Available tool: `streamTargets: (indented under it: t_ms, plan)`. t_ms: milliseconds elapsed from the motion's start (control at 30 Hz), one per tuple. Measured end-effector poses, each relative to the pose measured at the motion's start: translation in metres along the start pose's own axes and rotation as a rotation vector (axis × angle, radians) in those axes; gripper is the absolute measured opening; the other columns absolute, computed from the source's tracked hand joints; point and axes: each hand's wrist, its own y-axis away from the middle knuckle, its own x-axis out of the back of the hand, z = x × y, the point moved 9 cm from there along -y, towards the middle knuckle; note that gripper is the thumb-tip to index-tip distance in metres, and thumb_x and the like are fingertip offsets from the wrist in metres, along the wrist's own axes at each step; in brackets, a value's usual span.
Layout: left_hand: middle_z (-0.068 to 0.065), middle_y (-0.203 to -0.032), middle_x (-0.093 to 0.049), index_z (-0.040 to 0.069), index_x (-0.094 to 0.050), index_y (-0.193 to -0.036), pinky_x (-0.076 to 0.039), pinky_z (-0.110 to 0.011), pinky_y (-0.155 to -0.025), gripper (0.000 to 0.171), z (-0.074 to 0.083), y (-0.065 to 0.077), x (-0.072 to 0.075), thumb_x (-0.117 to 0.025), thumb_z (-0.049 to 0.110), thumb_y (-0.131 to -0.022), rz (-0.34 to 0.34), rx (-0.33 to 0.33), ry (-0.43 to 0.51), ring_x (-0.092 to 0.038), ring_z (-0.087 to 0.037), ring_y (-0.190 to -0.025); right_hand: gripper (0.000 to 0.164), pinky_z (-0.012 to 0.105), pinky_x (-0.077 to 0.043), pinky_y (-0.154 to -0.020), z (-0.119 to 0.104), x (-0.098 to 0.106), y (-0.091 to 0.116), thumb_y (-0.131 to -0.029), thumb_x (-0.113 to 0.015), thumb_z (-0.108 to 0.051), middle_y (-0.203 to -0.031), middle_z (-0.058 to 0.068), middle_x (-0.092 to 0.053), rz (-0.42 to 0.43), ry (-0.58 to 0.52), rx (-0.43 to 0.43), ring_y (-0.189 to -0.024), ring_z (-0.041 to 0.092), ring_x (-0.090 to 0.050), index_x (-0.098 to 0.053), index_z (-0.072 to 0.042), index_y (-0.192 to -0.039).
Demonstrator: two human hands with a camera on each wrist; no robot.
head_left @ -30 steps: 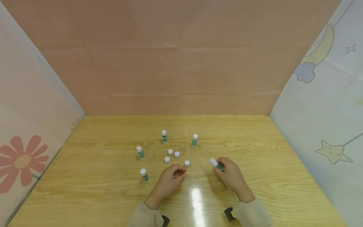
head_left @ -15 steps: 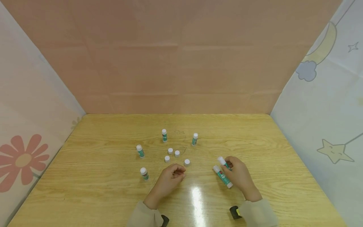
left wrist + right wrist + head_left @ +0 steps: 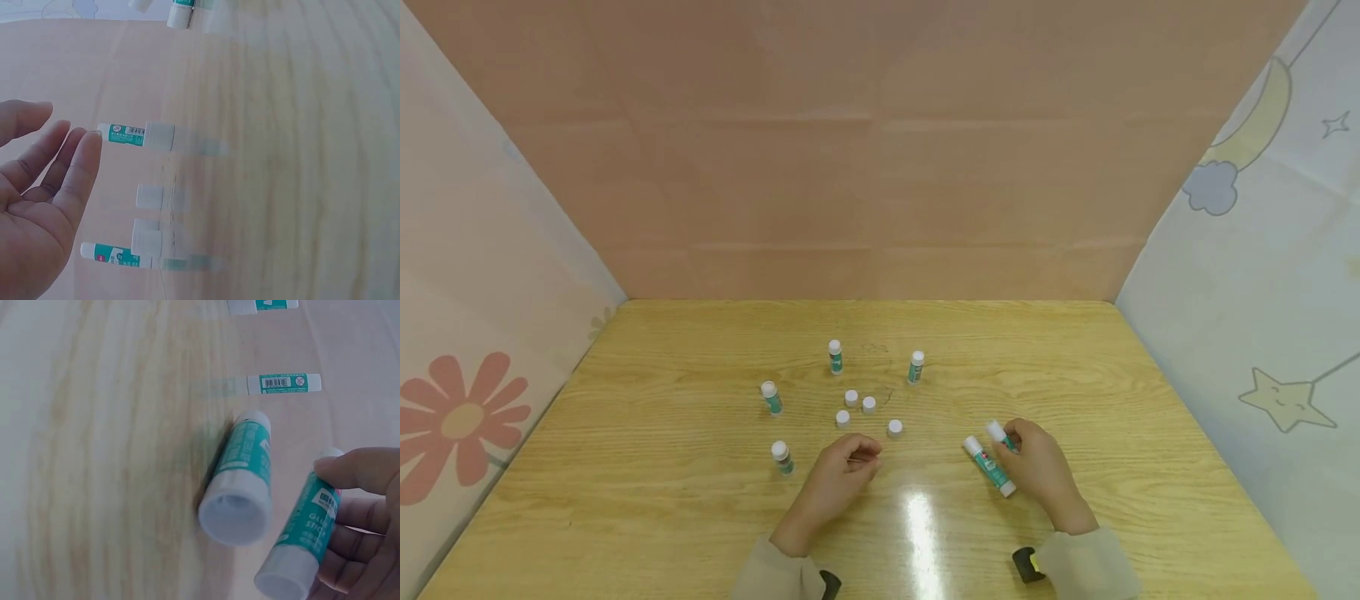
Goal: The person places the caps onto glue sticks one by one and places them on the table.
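My right hand [image 3: 1041, 471] pinches a green-and-white glue stick [image 3: 997, 432] between thumb and fingers; in the right wrist view the held glue stick [image 3: 306, 534] is tilted, its white end toward the camera. Just left of it a second glue stick [image 3: 989, 467] lies on its side on the table; a hollow white end of that glue stick [image 3: 240, 487] faces the right wrist camera. My left hand [image 3: 838, 479] holds nothing, its fingers loosely extended in the left wrist view [image 3: 47, 194]. Several small white caps [image 3: 868, 405] sit just beyond it.
Several more glue sticks stand upright: one at the back [image 3: 836, 358], one right of it [image 3: 916, 367], one on the left [image 3: 771, 398] and one nearer [image 3: 782, 457]. Beneath is a wooden table [image 3: 662, 500], with cloth walls [image 3: 880, 167] behind and at both sides.
My right hand has moved right with its glue stick, and the lying glue stick has come into full view. The left hand has shifted slightly left. The standing glue sticks and caps have stayed put.
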Motion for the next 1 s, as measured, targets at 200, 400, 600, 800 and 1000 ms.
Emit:
streamTargets:
  t_ms: [200, 400, 600, 800, 1000]
  plan:
    - [-0.016, -0.099, -0.053, -0.006, -0.053, -0.099, -0.045, -0.02, -0.073, 0.018, -0.002, 0.001, 0.003, -0.053, 0.005, -0.085, 0.017, -0.016, -0.006, -0.052, -0.023, -0.089, 0.022, 0.029, -0.044, -0.057, 0.003, -0.002, -0.001, -0.079, -0.06, -0.008, -0.083, 0.01, -0.056, -0.013, 0.012, -0.01, -0.067, 0.016, -0.049, -0.055, 0.008, -0.094]
    - [-0.014, -0.1, -0.052, -0.006, -0.052, -0.1, -0.045, -0.021, -0.075, 0.019, -0.002, 0.005, 0.006, -0.054, 0.006, -0.085, 0.022, -0.032, -0.015, -0.051, -0.022, -0.09, 0.021, 0.028, -0.043, -0.054, 0.007, -0.003, -0.003, -0.078, -0.06, -0.007, -0.081, 0.01, -0.056, -0.026, 0.03, -0.003, -0.062, 0.015, -0.047, -0.054, 0.008, -0.093]
    - [-0.018, -0.099, -0.052, -0.008, -0.052, -0.099, -0.046, -0.023, -0.075, 0.017, 0.018, 0.013, 0.013, -0.052, 0.0, -0.084, 0.029, -0.016, 0.001, -0.051, -0.027, -0.09, 0.021, 0.026, -0.04, -0.053, 0.009, -0.006, -0.004, -0.078, -0.061, -0.006, -0.079, 0.008, -0.054, -0.058, 0.026, -0.012, -0.06, 0.014, -0.044, -0.054, 0.008, -0.093]
    - [-0.019, -0.096, -0.052, -0.01, -0.052, -0.096, -0.046, -0.024, -0.075, 0.015, 0.036, 0.019, 0.02, -0.052, -0.002, -0.083, 0.048, -0.036, -0.043, -0.051, -0.029, -0.088, 0.021, 0.027, -0.039, -0.053, 0.011, -0.01, -0.005, -0.078, -0.062, -0.008, -0.074, 0.005, -0.052, -0.078, 0.03, -0.017, -0.06, 0.015, -0.044, -0.055, 0.007, -0.092]
    - [-0.013, -0.098, -0.053, -0.005, -0.053, -0.1, -0.045, -0.022, -0.075, 0.02, 0.008, 0.018, 0.02, -0.054, 0.009, -0.085, 0.067, -0.013, -0.051, -0.051, -0.022, -0.09, 0.022, 0.026, -0.039, -0.051, 0.013, -0.013, -0.006, -0.078, -0.062, -0.008, -0.074, 0.005, -0.052, -0.098, 0.039, -0.025, -0.059, 0.014, -0.044, -0.054, 0.007, -0.092]
